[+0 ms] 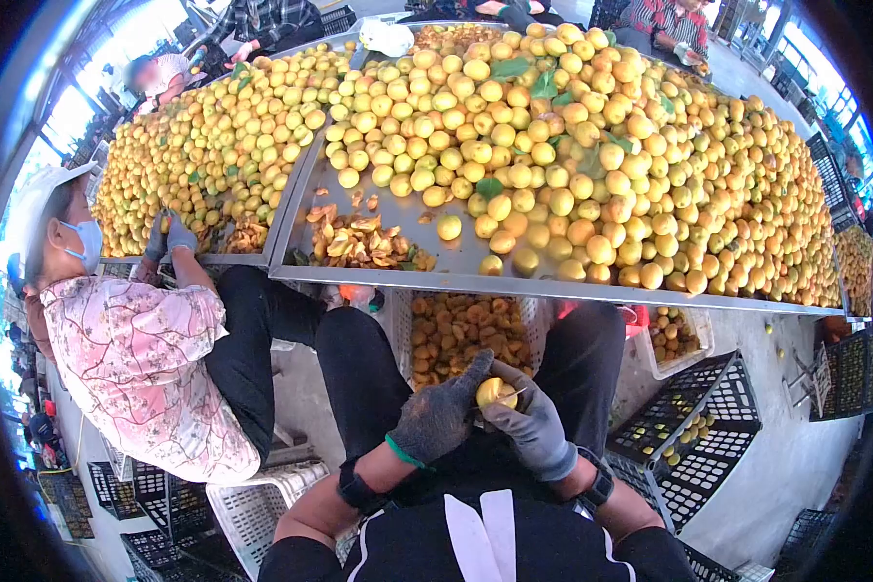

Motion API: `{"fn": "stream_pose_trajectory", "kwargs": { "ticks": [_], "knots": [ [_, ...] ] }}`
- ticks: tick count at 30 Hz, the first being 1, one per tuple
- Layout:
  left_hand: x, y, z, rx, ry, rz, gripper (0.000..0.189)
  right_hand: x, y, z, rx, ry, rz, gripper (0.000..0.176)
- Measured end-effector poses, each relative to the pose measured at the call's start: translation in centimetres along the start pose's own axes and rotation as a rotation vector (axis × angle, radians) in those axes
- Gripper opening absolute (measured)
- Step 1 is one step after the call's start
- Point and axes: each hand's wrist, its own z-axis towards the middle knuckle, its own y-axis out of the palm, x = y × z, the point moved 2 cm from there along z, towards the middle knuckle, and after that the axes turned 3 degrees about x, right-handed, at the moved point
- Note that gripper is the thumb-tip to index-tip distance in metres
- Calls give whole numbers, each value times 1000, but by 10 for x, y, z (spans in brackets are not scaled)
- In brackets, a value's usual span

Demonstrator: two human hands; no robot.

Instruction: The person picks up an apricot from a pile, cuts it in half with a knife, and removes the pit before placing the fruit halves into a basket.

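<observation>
Above my lap, a yellow apricot (496,392) sits between my two gloved hands. My left hand (435,419), in a dark grey glove with a green cuff, is closed around its left side. My right hand (535,429), in a lighter grey glove, grips it from the right. A thin pale line shows beside the fruit at the right fingers; I cannot make out whether it is a blade. Just beyond my hands, between my knees, a crate (401,335) holds many opened apricot pieces (466,335).
A metal table (407,278) carries a large heap of whole apricots (592,145) and a pile of opened pieces (359,241). A co-worker (136,359) sits close on my left. Black crates (718,436) stand at right; a white crate (242,524) is at left.
</observation>
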Motion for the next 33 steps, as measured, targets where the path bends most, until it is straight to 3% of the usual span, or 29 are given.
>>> {"fn": "stream_pose_trajectory", "kwargs": {
  "ticks": [3, 5, 8, 11, 14, 16, 19, 20, 22, 23, 25, 30, 32, 33],
  "knots": [
    [-12, -3, 14, -9, 47, -143, 57, 1, 1, -3, -21, -135, -243, 68],
    [-9, -8, 22, -7, -43, -206, 49, -8, 7, -2, -30, -103, -202, 68],
    [-38, 10, 34, 80, -97, -259, 47, -11, 8, 4, -71, -76, 53, 64],
    [-38, 3, 35, 18, -208, -224, 47, 1, -5, 10, 7, -28, 262, 56],
    [-39, -7, 28, 25, -102, -273, 46, 4, -21, 16, 46, 77, 486, 51],
    [-31, -19, 24, -17, -57, -239, 46, 2, -22, 19, -75, 118, 605, 39],
    [-19, -33, 18, -44, -80, -302, 43, -10, -9, 20, 25, 100, 529, 34],
    [-18, -33, 16, -115, -166, -381, 38, -9, -7, 20, 23, 99, 530, 34],
    [-11, -38, 11, -186, -255, -459, 33, -9, -8, 19, 103, -111, 72, 37],
    [-5, -41, 10, -189, -224, -461, 33, -4, -15, 19, 102, -112, 71, 37],
    [-1, -43, 9, -189, -190, -463, 32, 4, -22, 20, -275, 127, 876, 37],
    [4, -37, 3, -162, -147, -435, 30, 19, -31, 21, -287, 100, 827, 35],
    [3, -35, 2, -168, -124, -451, 30, 11, -26, 22, 199, 149, 677, 34],
    [2, -34, 1, -172, -106, -467, 30, 6, -26, 20, 195, 147, 676, 34]
  ]
}}
